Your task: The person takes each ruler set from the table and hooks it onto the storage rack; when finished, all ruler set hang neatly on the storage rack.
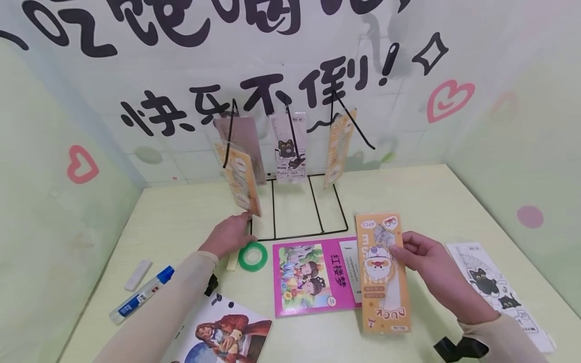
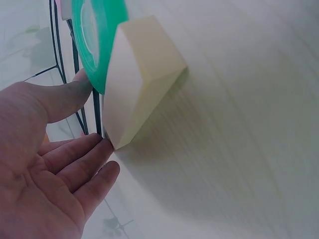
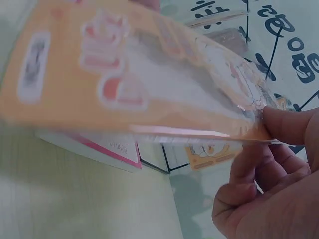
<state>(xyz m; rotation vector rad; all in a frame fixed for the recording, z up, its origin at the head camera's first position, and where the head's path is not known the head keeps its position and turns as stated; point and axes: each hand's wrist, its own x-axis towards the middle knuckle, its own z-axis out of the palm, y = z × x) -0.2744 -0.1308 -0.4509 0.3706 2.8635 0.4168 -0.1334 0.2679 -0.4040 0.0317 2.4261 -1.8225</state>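
My right hand (image 1: 431, 267) pinches the side edge of an orange ruler set packet (image 1: 383, 302) between thumb and fingers. It carries a duck picture and a clear window, its print upside down in the head view; the right wrist view shows the packet (image 3: 164, 84) close up. My left hand (image 1: 229, 234) is at the near left corner of a black wire display rack (image 1: 274, 212), thumb and fingers apart on either side of the wire. Beside that hand lie a green tape roll (image 1: 252, 256) and a pale block (image 2: 134, 79).
Rack hooks hold two orange packets (image 1: 240, 176) (image 1: 340, 151), a cat ruler set (image 1: 290, 146) and a mauve-backed packet (image 1: 247, 146). A pink book (image 1: 304, 277), a white illustrated book (image 1: 227, 333), a glue bottle (image 1: 140, 297), an eraser-like white piece (image 1: 138, 275) and another cat packet (image 1: 499, 292) lie around.
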